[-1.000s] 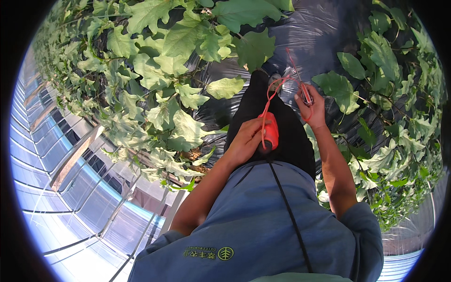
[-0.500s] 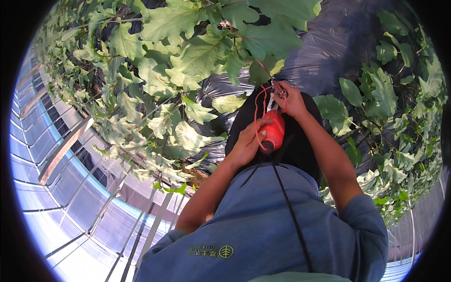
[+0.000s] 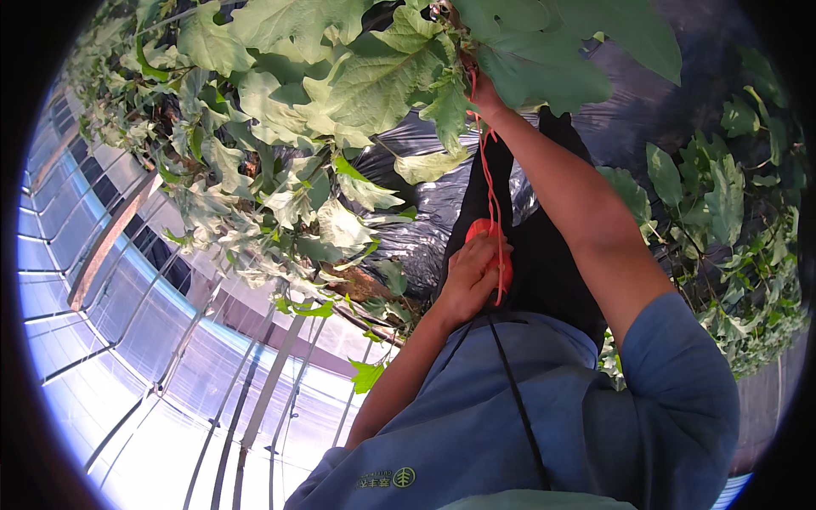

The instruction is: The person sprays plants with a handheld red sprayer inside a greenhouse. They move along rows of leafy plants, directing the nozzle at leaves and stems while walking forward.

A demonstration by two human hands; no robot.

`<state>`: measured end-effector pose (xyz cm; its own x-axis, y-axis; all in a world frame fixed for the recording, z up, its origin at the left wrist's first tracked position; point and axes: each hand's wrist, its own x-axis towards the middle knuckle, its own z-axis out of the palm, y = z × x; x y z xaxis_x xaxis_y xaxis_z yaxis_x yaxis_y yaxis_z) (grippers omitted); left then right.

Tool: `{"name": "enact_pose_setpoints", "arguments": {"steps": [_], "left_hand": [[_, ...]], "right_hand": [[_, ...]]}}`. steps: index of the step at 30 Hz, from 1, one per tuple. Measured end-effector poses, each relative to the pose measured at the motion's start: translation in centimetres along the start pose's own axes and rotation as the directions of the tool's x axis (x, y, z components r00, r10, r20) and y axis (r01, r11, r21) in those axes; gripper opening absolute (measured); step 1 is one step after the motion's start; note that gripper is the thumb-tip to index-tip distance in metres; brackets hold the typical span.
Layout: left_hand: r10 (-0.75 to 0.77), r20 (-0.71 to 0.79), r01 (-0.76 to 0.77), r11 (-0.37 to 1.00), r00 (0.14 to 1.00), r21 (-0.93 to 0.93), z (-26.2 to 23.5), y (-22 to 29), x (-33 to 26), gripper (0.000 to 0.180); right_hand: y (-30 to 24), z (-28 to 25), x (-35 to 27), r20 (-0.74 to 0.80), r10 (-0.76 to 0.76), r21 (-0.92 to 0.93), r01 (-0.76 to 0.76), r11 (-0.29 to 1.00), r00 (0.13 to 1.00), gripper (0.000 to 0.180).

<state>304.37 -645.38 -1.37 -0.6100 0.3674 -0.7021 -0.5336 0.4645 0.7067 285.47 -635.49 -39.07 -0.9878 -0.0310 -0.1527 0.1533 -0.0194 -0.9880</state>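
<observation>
My left hand (image 3: 474, 274) is closed around a red roll of string (image 3: 506, 274), held low in front of my waist. From it, red string (image 3: 488, 174) runs up in loose strands to my right hand (image 3: 486, 98). That hand is raised among the eggplant-like leaves (image 3: 382, 81), beside a plant stem. Its fingers look closed on the string, though leaves and the hand itself hide the fingertips. Whether it also holds a small tool cannot be seen.
Dark plastic film (image 3: 629, 110) covers the ground ahead, between leafy rows on both sides. More foliage (image 3: 722, 195) stands at the right. A translucent greenhouse wall with metal bars (image 3: 161, 387) curves along the left. A dark cord (image 3: 514, 395) hangs down my blue shirt.
My right hand has moved up and forward from near the roll into the leaves, drawing the string out longer. My left hand has shifted slightly lower with the roll.
</observation>
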Motion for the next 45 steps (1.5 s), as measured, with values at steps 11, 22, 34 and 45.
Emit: {"name": "enact_pose_setpoints", "arguments": {"steps": [11, 22, 34, 45], "left_hand": [[-0.028, -0.024, 0.028, 0.999, 0.999, -0.036, 0.3, -0.5, 0.3, 0.043], [0.163, -0.152, -0.168, 0.985, 0.975, -0.025, -0.9, 3.1, 1.3, 0.035], [0.339, -0.035, -0.341, 0.932, 0.94, -0.124, -3.7, 13.8, 4.0, 0.036], [-0.112, -0.51, -0.225, 0.803, 0.853, -0.552, -7.0, 16.6, 13.7, 0.042]], "right_hand": [[-4.8, -0.4, -0.5, 0.018, 0.065, -0.057, -0.064, 0.996, 0.998, 0.072], [-16.4, -9.6, -6.7, 0.294, 0.322, -0.562, -0.11, 0.82, 0.9, 0.05], [-37.0, -29.5, -21.9, -0.138, 0.094, -0.659, -0.162, 0.735, 0.986, 0.034], [-34.8, -41.2, -28.7, -0.579, 0.157, -0.287, -0.38, 0.879, 0.8, 0.026]]}}
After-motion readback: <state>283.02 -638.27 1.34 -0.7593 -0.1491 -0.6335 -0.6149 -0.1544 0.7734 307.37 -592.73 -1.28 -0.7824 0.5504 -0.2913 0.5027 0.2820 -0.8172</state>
